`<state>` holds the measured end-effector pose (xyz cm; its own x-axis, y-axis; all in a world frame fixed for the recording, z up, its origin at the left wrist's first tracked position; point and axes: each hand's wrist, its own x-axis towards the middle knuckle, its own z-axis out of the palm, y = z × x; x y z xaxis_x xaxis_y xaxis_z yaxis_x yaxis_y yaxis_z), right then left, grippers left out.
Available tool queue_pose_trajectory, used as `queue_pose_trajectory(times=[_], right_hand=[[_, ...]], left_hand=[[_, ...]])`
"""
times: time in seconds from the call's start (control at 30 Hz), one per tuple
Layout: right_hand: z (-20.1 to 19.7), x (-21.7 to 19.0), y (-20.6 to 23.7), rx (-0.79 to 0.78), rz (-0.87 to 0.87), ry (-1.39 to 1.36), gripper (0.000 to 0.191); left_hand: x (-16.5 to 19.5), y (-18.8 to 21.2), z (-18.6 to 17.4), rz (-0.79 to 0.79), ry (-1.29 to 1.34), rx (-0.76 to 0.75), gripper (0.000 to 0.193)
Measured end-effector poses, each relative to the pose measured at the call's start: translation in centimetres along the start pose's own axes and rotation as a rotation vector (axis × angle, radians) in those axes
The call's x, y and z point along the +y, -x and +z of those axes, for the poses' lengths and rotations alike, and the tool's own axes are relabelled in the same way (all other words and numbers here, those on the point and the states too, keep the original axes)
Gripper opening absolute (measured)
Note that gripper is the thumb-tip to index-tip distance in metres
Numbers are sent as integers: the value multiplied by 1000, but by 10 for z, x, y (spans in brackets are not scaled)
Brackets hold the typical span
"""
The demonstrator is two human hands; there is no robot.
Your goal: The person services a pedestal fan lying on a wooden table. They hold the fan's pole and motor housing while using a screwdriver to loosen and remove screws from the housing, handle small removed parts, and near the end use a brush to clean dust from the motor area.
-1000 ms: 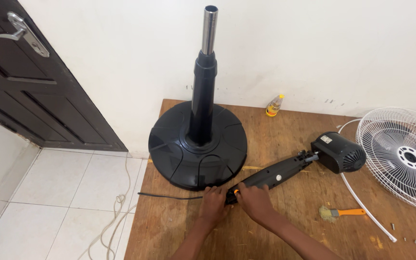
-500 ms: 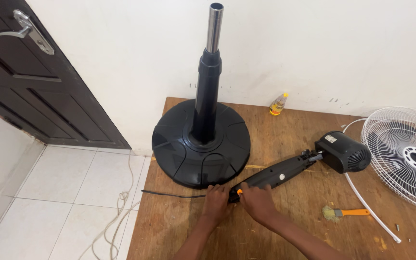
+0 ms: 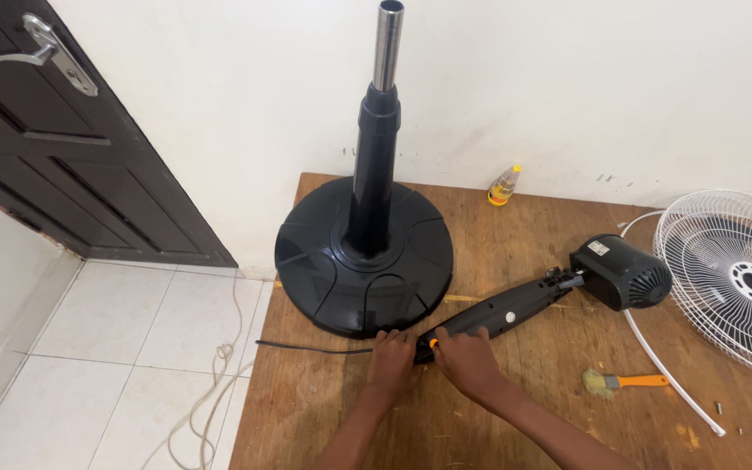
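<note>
Both hands meet at the near end of the black fan neck (image 3: 502, 315), which lies flat on the wooden tabletop (image 3: 498, 418). The left hand (image 3: 392, 359) has its fingers curled down on that end; the right hand (image 3: 466, 361) has its fingers closed round the neck beside an orange button (image 3: 433, 343). Beyond the fingers the neck runs up and right to the motor housing (image 3: 620, 271). The piece looks like rigid plastic, probably heavier at the motor end, best gripped along the slim shaft. A thin black cord (image 3: 311, 348) trails left of the fingers. The round base (image 3: 363, 257) stands just above them; a small brush (image 3: 621, 382) lies to their right, and bare board lies nearer the wearer.
</note>
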<state>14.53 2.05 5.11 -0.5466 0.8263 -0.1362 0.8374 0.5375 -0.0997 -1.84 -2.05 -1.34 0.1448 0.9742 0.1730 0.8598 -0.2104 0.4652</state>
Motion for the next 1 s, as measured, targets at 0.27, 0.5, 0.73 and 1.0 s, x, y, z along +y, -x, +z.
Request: queue_pose_trajectory(times=[0.27,0.5,0.73,1.0], right_hand=[[-11,-1,-1,70,-16,-74,34],[9,13,0,301,-332,196,14],[13,1,-19,-11,124,-90,32],[-1,6,-3,156,-258,147,36]], left_hand=[[8,-6,-5,-54,-64,-65,48],[9,-6,-5,-64,-97,-62,57],[11,-4,-12,-62,-48,-86,51],[8,-6,-8,-61,-77,-97,55]])
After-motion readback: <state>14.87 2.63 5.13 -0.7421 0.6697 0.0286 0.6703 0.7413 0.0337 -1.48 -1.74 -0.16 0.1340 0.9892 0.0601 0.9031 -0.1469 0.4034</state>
